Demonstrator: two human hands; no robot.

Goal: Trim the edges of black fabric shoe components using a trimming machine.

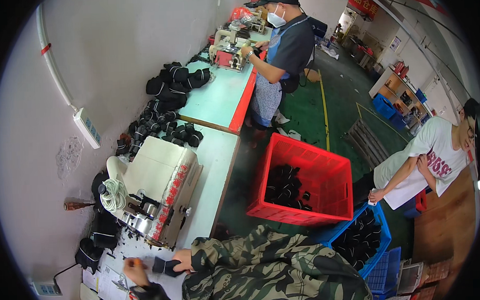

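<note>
My right hand [184,260], coming out of a camouflage sleeve, grips the end of a small black cloth piece [165,266] over the white table [202,204]. Just left of that cloth is my left hand [136,271]; its fingers are smeared, and whether they pinch anything does not show. Both hands are in front of a cream machine [159,174], which looks like an industrial sewing machine, with chipped red paint and a coil of pale cord [113,195]. Dark scraps lie below its metal head.
Black bundles [166,89] line the wall. Right of the table stand a red crate [305,214] and a blue crate [378,259], both holding black pieces. One person [279,48] works at another machine [231,55]; a second person [430,154] is at the right. A screwdriver-like handle [78,205] sticks out near the wall.
</note>
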